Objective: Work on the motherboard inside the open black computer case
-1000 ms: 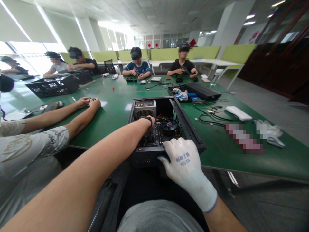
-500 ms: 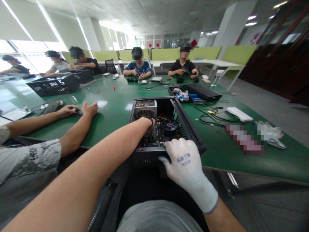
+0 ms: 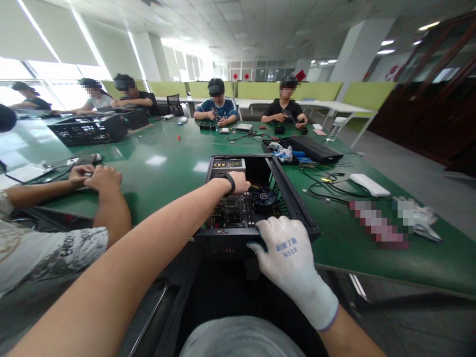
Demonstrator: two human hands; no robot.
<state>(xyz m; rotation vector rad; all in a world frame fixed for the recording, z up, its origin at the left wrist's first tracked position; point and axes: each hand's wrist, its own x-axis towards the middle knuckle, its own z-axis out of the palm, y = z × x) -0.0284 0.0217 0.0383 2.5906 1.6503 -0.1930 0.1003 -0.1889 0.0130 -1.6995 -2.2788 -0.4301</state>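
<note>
An open black computer case (image 3: 297, 208) lies flat on the green table (image 3: 171, 168) in front of me. My left hand (image 3: 241, 183), bare with a black wristband, reaches inside it over the motherboard (image 3: 234, 210), beside the round CPU fan (image 3: 263, 197); its fingers curl downward and are hidden. My right hand (image 3: 286, 253), in a white glove, grips the case's near front edge with bent fingers. A grey power supply (image 3: 226, 163) sits at the case's far left corner.
A seated co-worker's forearms and hands (image 3: 97, 177) rest on the table to my left. Black cables (image 3: 323, 186), a white box (image 3: 369, 184) and white gloves (image 3: 422, 218) lie to the right. Other open cases (image 3: 89, 130) and several seated people line the far side.
My left hand has lifted and moved slightly away over the board. The co-worker's hands have drawn back toward the left and closed together. The view has tilted down a little.
</note>
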